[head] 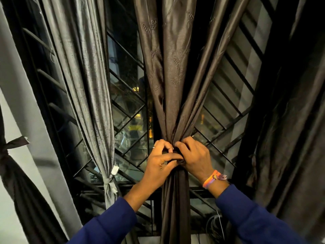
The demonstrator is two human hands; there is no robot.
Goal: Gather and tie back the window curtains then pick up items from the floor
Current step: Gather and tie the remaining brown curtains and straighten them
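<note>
Against the barred window [126,95], both hands, left hand [159,163] and right hand [195,158], pinch the gathered brown curtain [173,85] at its waist, apparently mid-knot; next, pulling it snug.

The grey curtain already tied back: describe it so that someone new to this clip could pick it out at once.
Start at the barred window and look left of the two hands working on the brown curtain. The grey curtain hangs there, narrowing to a knot low down. Unlike the darker brown one beside it, it is pale silvery grey, nobody is touching it, and a small white tag sits just above its knot.
</note>
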